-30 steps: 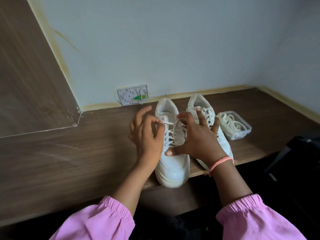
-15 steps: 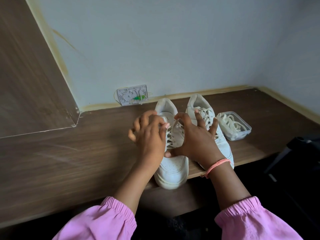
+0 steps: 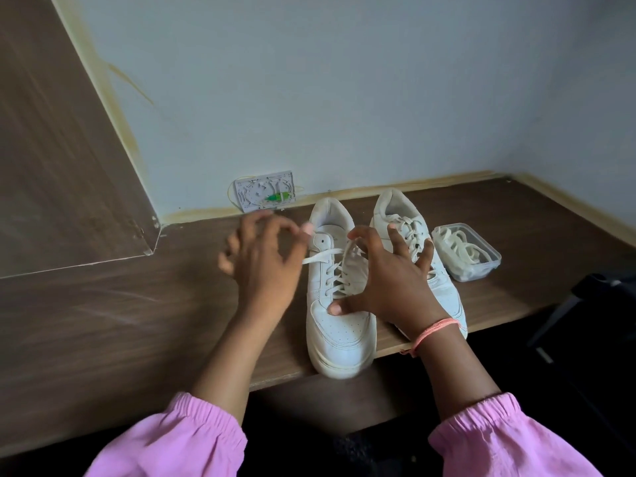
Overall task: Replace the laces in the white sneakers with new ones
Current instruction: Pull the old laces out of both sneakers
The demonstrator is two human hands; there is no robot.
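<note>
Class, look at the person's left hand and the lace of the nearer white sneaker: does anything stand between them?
Nothing visible does. The left hand is blurred beside the nearer white leather sneaker, right at the loose end of its flat white lace. The right hand rests on the sneaker, off that path.

A dark wood-grain laminate desk (image 3: 103, 321) runs into a pale blue-grey wall (image 3: 344, 80), against which leans a small white rectangular plastic plate (image 3: 265, 196) carrying a green part, perhaps an open wall socket, while something black (image 3: 592, 304) stands beyond the desk's right edge.
</note>
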